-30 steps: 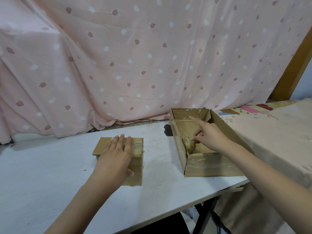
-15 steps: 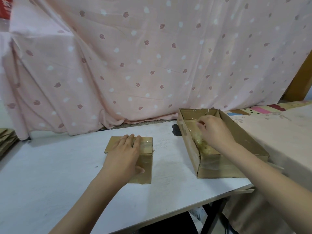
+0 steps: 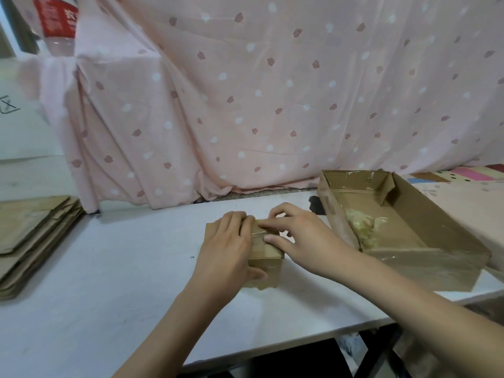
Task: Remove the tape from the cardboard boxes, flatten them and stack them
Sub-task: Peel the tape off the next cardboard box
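Pressing flat, your left hand [image 3: 229, 246] holds down the small box [image 3: 266, 257] mid-table [image 3: 109, 296]; your right hand [image 3: 297, 238] picks at its tape [image 3: 259, 237] with curled fingers. Beside it sits the open box [image 3: 425, 241]; flattened stack [image 3: 30, 241] far left.

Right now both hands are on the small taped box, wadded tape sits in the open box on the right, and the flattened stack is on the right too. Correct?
Not quite. The flattened stack lies at the table's left edge, as the head view shows. The rest holds: left hand and right hand are on the small taped box, and wadded tape sits in the open box.
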Motion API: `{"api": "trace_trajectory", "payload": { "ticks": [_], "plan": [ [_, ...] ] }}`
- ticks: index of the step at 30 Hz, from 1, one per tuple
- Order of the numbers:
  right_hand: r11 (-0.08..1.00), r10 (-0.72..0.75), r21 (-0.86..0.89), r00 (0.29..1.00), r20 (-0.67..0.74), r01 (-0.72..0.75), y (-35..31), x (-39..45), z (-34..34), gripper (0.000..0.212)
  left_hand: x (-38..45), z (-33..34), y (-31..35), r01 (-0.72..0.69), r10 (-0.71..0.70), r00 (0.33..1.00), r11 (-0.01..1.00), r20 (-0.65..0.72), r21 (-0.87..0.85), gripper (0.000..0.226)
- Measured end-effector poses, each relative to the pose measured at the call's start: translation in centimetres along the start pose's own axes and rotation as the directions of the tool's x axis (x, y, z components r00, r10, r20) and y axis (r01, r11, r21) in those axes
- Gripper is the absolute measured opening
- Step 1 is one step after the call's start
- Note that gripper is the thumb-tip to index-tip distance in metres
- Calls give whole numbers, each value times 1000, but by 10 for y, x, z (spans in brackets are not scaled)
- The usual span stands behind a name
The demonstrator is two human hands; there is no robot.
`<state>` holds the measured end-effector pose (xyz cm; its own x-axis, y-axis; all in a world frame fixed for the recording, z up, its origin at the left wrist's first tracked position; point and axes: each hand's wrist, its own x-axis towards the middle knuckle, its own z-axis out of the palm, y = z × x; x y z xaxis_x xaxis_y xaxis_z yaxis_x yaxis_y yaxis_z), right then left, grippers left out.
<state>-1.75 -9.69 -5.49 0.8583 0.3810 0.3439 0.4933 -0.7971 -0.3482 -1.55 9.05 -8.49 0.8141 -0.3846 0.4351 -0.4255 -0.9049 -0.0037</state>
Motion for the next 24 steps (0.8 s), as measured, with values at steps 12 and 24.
{"api": "trace_trajectory", "payload": {
  "ticks": [12,24],
  "plan": [
    [979,156,128,987,34,-159,-10,14,-3,5,-20,6,8,26,-24,994,999,-105,22,110],
    [974,195,80,967,163,-210,-15,19,-6,10,-28,19,-3,5,13,982,995,-187,97,102]
  ]
}}
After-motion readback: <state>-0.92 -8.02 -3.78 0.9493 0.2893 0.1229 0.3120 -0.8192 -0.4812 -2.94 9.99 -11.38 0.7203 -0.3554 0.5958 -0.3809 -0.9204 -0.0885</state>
